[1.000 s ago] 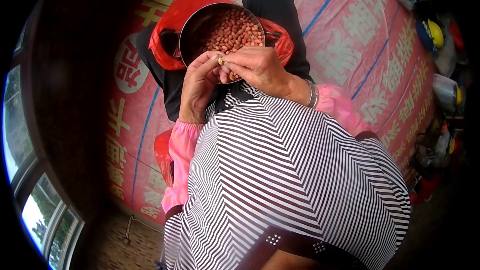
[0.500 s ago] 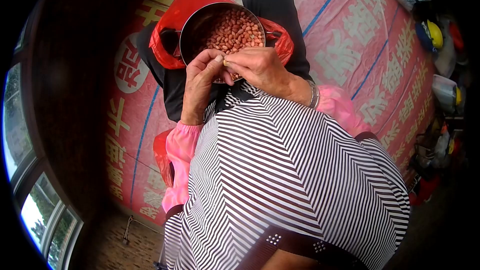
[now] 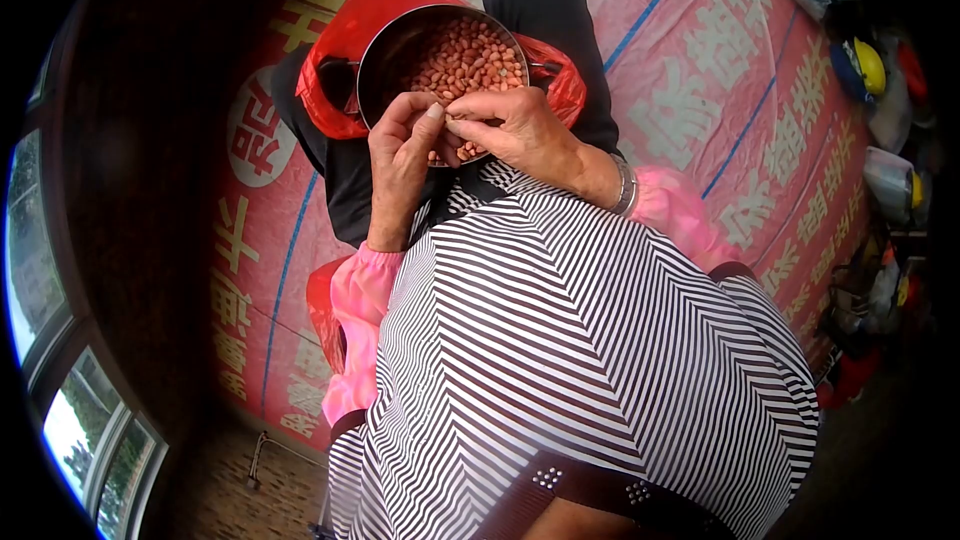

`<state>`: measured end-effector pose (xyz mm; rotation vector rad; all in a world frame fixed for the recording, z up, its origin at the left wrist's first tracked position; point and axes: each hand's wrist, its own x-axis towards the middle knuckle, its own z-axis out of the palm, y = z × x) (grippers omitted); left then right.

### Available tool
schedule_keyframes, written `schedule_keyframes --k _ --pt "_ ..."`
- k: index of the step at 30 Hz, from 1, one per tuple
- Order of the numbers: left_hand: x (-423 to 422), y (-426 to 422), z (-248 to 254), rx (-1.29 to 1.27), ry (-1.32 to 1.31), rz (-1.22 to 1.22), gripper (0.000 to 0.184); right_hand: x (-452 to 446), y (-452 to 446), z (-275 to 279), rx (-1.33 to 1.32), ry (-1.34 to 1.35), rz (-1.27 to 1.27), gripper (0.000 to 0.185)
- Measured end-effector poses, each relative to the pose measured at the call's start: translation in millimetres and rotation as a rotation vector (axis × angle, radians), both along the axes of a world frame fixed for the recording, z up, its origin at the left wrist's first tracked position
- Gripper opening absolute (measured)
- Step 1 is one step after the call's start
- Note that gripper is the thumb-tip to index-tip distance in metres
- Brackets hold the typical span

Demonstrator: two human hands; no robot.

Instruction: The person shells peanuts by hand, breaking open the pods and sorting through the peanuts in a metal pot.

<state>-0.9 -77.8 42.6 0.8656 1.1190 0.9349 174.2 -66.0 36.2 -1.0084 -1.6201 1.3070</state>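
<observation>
A metal pot (image 3: 378, 68) with dark handles sits in my lap, holding many shelled, reddish-skinned peanuts (image 3: 466, 52). Over its near rim my left hand (image 3: 402, 145) and my right hand (image 3: 515, 125) meet, thumbs and forefingers pinched together. A small pale bit, apparently a peanut (image 3: 450, 118), shows between the fingertips, mostly hidden by them. Both hands are closed on it. A few more peanuts show below the fingers, close to the near rim. A red plastic bag (image 3: 388, 2) surrounds the pot.
Dark-trousered legs (image 3: 545, 0) flank the pot, and a striped apron (image 3: 540, 310) covers my front. Beneath lies a red printed sheet (image 3: 690, 90). Bags and a yellow-and-blue item (image 3: 868, 70) line the right side. Windows (image 3: 90, 410) stand at the left.
Both hands have shifted slightly upward, toward the pot. The fingertips remain together, and the pale bit between them is less exposed. More peanuts show beneath the fingers.
</observation>
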Motion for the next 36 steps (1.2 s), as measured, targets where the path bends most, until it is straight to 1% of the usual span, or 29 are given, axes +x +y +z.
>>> schedule_keyframes --k 3,6,9,12,13,15,16,17,20,22,24,26,28,29,32,34,36 --pt "-2.0 0.7 1.0 -0.056 -0.049 0.074 0.018 -0.5 -1.6 2.1 0.123 -0.057 -0.085 0.009" --pt "-6.5 -0.8 -1.8 -0.066 -0.035 0.127 0.020 0.0 -3.6 18.2 0.149 -0.002 -0.156 0.009" --pt "-9.5 -1.4 -5.5 -0.045 -0.007 0.107 0.020 10.6 3.2 6.7 0.061 -0.169 -0.066 0.020" --pt "-10.2 -2.3 -4.2 -0.068 0.011 0.100 0.020 13.6 4.3 -4.6 0.154 -0.228 -0.112 0.019" --pt "-11.4 -3.0 -4.8 -0.085 -0.018 0.096 0.020 14.9 2.9 -1.3 0.010 -0.169 -0.103 0.019" --pt "-12.1 -1.5 -9.4 -0.109 -0.081 0.084 0.019 13.4 1.2 4.7 0.063 -0.175 -0.109 0.019" --pt "-11.4 -0.3 -13.3 -0.165 -0.185 0.073 0.019 12.0 1.1 7.4 0.089 -0.177 -0.111 0.019" --pt "-11.6 1.0 -19.1 -0.222 -0.287 0.061 0.019 9.0 1.7 9.7 0.271 -0.249 -0.108 0.018" --pt "-11.4 2.6 -33.6 -0.427 -0.567 0.093 0.018 0.4 -2.6 16.7 0.448 -0.276 0.025 0.018" --pt "-11.1 2.5 -45.8 -0.467 -0.682 0.046 0.018 -2.6 -5.6 16.4 0.440 -0.353 0.070 0.018" --pt "-9.4 2.6 -52.1 -0.497 -0.704 0.069 0.017 -3.2 -6.5 17.6 0.450 -0.390 0.075 0.019" --pt "-10.0 3.8 -52.3 -0.515 -0.749 0.084 0.017 -1.4 -4.0 20.2 0.474 -0.340 0.017 0.022" --pt "-11.2 9.2 -40.7 -0.521 -0.816 0.090 0.018 1.0 -2.0 21.4 0.463 -0.294 -0.043 0.024" --pt "-15.2 11.1 -31.3 -0.429 -0.803 0.075 0.019 1.2 -0.7 25.9 0.458 -0.267 -0.110 0.023" --pt "-32.3 37.5 3.0 -0.165 -0.500 0.107 0.020 5.2 3.5 28.0 0.413 -0.230 -0.217 0.021" --pt "-41.9 58.9 21.6 0.022 -0.229 0.138 0.019 7.2 4.5 24.7 0.406 -0.231 -0.214 0.020" --pt "-49.2 83.8 24.3 0.144 0.069 0.144 0.021 7.9 2.9 20.8 0.416 -0.237 -0.212 0.020"
